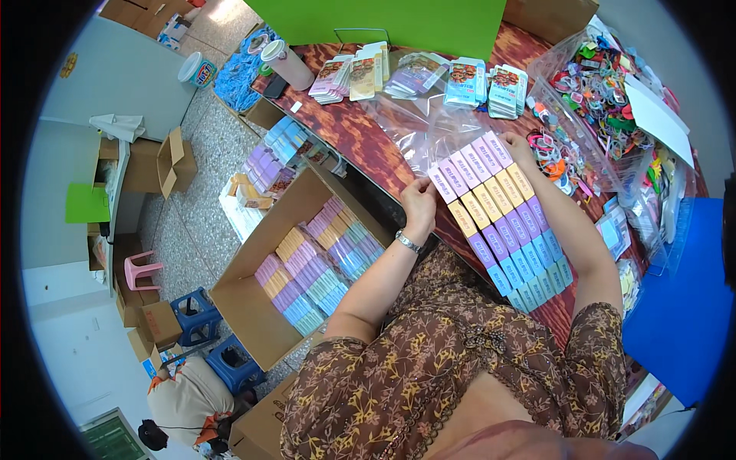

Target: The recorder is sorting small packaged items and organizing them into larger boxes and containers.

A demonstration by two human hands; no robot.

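Together, left hand [419,203] and right hand [519,149], both curled, flank dark-lettered pastel boxes [502,218], exact grip unclear.

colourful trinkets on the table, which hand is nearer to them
Right: the right hand is just left of the trinkets; the left hand is farther left, across the small boxes.

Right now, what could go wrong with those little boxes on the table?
The block of boxes lies near the edge of the table, so an outer box might slip off. The left hand and right hand are at its far corners, neither steadying the near rows, so those could spread. The clear plastic bag at the far end might snag on a box corner.
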